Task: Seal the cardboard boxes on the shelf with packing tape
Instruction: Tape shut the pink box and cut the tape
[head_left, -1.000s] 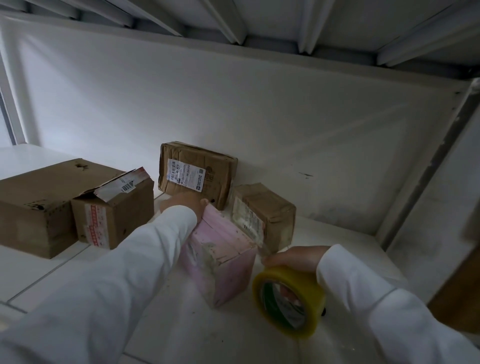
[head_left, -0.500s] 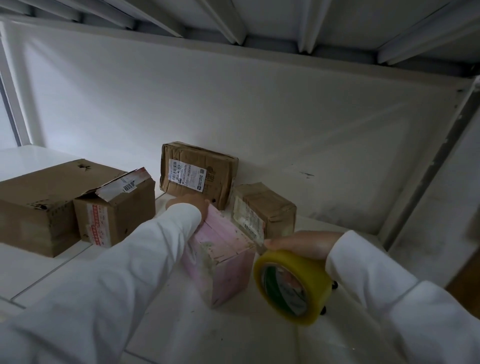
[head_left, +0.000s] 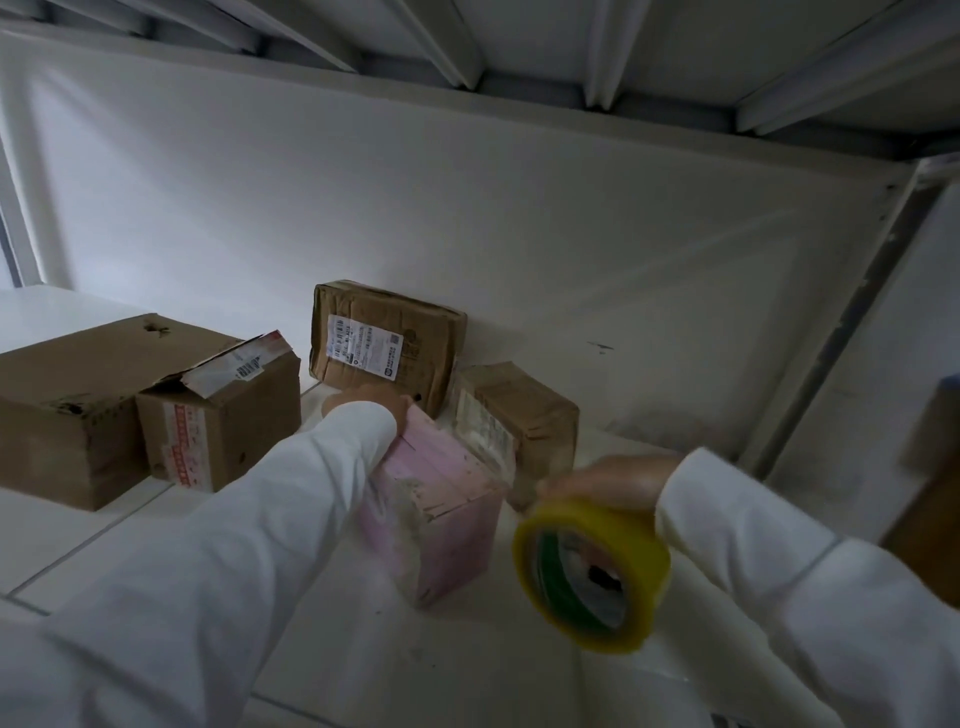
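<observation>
Both hands are seen reaching onto the white shelf (head_left: 78, 545) in white sleeves. Left hand (head_left: 363, 408) is laid on the far top edge of the pink box (head_left: 441, 499), though whether its fingers are curled over that edge cannot be told, since the sleeve hides them. Right hand (head_left: 608, 480) is wrapped over the top of a single roll of yellow-edged packing tape (head_left: 592, 571), which is held just to the right of the pink box and is blurred. Five boxes are counted in all: one pink and four brown. A large brown box (head_left: 67, 405) is set toward the shelf's left edge, with a smaller box (head_left: 223, 415) bearing a lifted flap touching its right side. A labelled box (head_left: 384, 348) is leaned against the back wall, and a fourth brown box (head_left: 519, 415) is placed just behind and to the right of the pink one, near the back right corner. Bare shelf surface is seen along the front edge and in front of the pink box.
</observation>
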